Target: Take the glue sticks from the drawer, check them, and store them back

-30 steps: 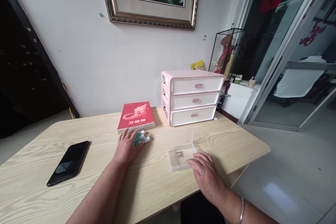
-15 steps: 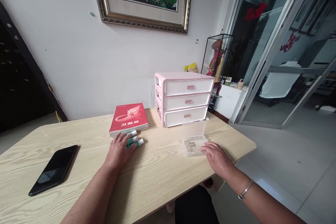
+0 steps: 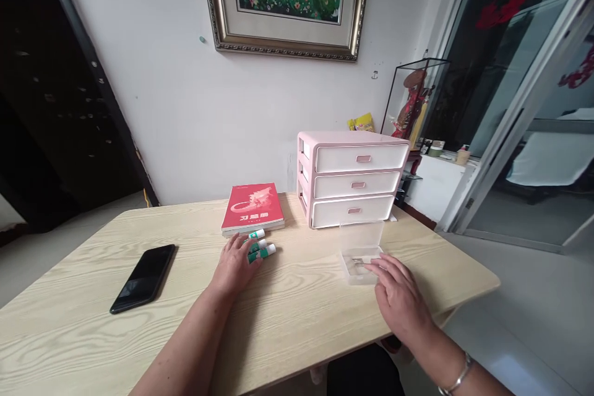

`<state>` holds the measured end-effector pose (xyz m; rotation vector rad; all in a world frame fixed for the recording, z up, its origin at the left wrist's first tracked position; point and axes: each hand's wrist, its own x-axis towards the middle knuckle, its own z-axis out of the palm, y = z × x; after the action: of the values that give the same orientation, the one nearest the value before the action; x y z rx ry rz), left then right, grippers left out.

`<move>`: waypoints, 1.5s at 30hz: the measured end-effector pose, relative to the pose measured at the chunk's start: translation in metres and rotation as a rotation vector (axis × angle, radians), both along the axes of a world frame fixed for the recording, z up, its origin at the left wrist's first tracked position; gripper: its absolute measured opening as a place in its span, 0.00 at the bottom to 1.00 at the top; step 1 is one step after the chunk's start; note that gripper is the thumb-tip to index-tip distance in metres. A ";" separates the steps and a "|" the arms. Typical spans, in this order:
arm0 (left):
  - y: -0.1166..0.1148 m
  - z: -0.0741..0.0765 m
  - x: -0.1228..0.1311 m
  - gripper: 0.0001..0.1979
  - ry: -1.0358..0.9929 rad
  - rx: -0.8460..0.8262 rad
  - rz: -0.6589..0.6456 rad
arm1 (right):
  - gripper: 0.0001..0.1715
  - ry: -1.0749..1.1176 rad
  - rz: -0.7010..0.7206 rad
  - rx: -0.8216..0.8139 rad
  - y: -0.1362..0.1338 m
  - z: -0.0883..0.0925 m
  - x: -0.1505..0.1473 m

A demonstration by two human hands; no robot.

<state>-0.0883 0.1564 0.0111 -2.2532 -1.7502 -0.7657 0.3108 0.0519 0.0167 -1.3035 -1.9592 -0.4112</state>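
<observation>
My left hand [image 3: 233, 265] lies flat on the wooden table [image 3: 301, 315], fingers stretched over the near ends of three green and white glue sticks [image 3: 260, 246]. A red book [image 3: 253, 208] lies just behind the sticks. My right hand [image 3: 400, 296], with a bracelet on the wrist, rests palm down with its fingertips at the near right edge of a small clear plastic box [image 3: 359, 253]. The box's lid stands open, and something small lies inside.
A pink three-drawer organizer [image 3: 355, 176] with all drawers closed stands at the back right of the table. A black phone [image 3: 143, 276] lies at the left. The table's right edge drops to a tiled floor. A framed picture [image 3: 288, 0] hangs on the wall.
The clear box has moved away from me toward the drawers, with my right hand following it. My left hand has stayed on the glue sticks. The view has swung left and back.
</observation>
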 end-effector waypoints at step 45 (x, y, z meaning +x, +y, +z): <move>-0.037 0.041 0.029 0.21 -0.502 -0.514 -0.375 | 0.18 0.681 0.403 -0.582 0.122 0.014 -0.220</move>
<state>-0.0589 0.1192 0.0518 -2.9979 -1.9217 -1.1444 0.0911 0.1738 0.0308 -1.1181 -1.7096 0.7598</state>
